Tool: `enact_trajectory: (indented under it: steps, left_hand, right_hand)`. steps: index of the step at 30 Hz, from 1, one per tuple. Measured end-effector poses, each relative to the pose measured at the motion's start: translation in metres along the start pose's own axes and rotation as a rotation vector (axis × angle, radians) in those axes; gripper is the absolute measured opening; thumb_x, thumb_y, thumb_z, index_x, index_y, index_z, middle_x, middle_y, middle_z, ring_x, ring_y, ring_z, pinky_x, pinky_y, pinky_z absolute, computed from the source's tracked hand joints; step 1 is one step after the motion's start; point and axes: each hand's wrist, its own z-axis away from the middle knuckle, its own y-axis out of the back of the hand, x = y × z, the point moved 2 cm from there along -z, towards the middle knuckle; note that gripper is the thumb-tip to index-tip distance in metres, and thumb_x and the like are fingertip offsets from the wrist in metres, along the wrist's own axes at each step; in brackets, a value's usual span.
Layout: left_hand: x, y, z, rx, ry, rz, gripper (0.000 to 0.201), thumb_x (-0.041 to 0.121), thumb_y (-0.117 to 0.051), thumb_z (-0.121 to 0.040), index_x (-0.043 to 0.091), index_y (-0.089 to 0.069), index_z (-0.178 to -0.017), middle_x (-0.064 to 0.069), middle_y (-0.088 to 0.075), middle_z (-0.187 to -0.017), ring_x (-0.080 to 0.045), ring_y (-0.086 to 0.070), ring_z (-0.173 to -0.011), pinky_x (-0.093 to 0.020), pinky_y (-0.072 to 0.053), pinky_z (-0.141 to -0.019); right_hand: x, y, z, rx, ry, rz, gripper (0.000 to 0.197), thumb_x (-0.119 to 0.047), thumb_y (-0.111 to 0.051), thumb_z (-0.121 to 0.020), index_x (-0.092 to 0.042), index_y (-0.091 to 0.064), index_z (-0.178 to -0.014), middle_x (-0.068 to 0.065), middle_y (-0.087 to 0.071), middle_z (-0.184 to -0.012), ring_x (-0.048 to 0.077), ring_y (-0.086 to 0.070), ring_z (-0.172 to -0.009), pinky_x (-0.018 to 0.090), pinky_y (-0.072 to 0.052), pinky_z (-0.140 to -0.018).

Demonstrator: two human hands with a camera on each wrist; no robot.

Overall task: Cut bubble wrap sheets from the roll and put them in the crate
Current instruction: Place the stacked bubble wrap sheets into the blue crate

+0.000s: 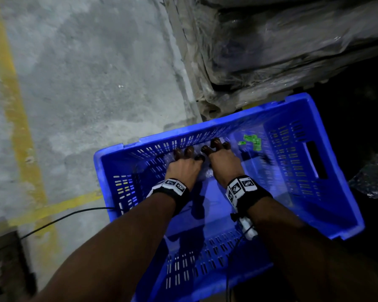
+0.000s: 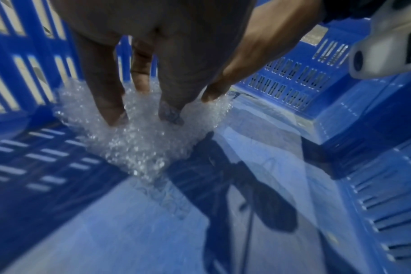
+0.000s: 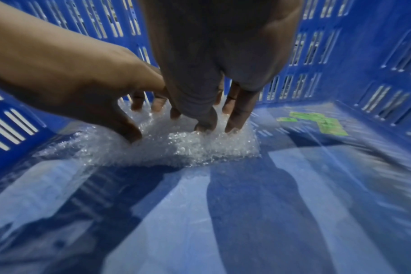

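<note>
Bubble wrap sheet (image 1: 200, 165): centre of the head view, low in the blue crate (image 1: 347, 214) near its far wall; looks light, soft and springy, best pinned flat or taken by an edge.
Head view, hands: left hand (image 1: 183, 165) and right hand (image 1: 222, 161) side by side, arms reaching down.
Left wrist view: fingers (image 2: 110, 103) straight, spread, tips pressing the wrap.
Right wrist view: grip spread too, fingertips (image 3: 237, 118) pushing down; green label (image 3: 322, 123) at right.

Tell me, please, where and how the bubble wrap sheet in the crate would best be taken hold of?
Probably the bubble wrap sheet by its free near edge, pinched from above: it lies flat on the crate floor, far side against the slotted wall.
</note>
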Motion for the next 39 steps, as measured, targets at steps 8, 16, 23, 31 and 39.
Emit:
enact_trajectory:
  steps: [8,16,23,31,39]
  left_hand:
    - [-0.004,-0.013,0.021,0.086,-0.017,0.013,0.043,0.013,-0.038,-0.103,0.025,-0.035,-0.145,-0.015,-0.021,-0.15,-0.048,-0.029,-0.133,-0.051,-0.054,-0.07]
    - [0.001,-0.003,0.033,0.037,-0.002,0.091,0.047,-0.001,-0.045,-0.097,0.019,-0.038,-0.138,-0.016,-0.019,-0.146,-0.048,-0.024,-0.133,-0.055,-0.052,-0.072]
    - [-0.003,-0.012,0.015,0.024,-0.01,0.061,0.046,0.009,-0.046,-0.099,0.029,-0.038,-0.14,-0.012,-0.011,-0.151,-0.054,-0.01,-0.14,-0.059,-0.052,-0.082]
    - [-0.008,-0.012,0.013,0.015,-0.029,0.037,0.047,0.009,-0.047,-0.099,0.027,-0.036,-0.141,-0.014,-0.016,-0.148,-0.057,-0.016,-0.136,-0.059,-0.053,-0.077]
    - [-0.007,-0.009,0.014,-0.032,-0.067,0.043,0.049,0.011,-0.044,-0.101,0.032,-0.034,-0.144,-0.009,-0.008,-0.157,-0.059,-0.005,-0.138,-0.06,-0.051,-0.083]
  right_hand:
    - [0.01,-0.004,0.001,0.024,-0.03,-0.014,0.072,-0.003,-0.055,-0.09,-0.036,-0.033,-0.15,0.016,-0.019,-0.157,0.044,-0.019,-0.142,0.051,-0.052,-0.091]
    - [0.016,-0.004,0.011,0.064,-0.045,-0.055,0.075,-0.003,-0.063,-0.087,-0.042,-0.036,-0.146,0.012,-0.023,-0.149,0.043,-0.023,-0.136,0.052,-0.054,-0.086]
    - [0.022,-0.01,0.007,0.039,-0.005,-0.055,0.08,-0.009,-0.07,-0.085,-0.042,-0.034,-0.148,0.013,-0.018,-0.151,0.042,-0.024,-0.135,0.054,-0.052,-0.094]
    - [0.013,-0.007,0.008,0.074,-0.024,-0.024,0.078,0.0,-0.06,-0.088,-0.042,-0.035,-0.148,0.01,-0.022,-0.151,0.042,-0.027,-0.136,0.052,-0.056,-0.084]
    - [0.018,-0.017,0.018,0.123,0.033,-0.012,0.074,-0.004,-0.064,-0.088,-0.04,-0.039,-0.147,0.011,-0.024,-0.151,0.042,-0.028,-0.132,0.054,-0.056,-0.081]
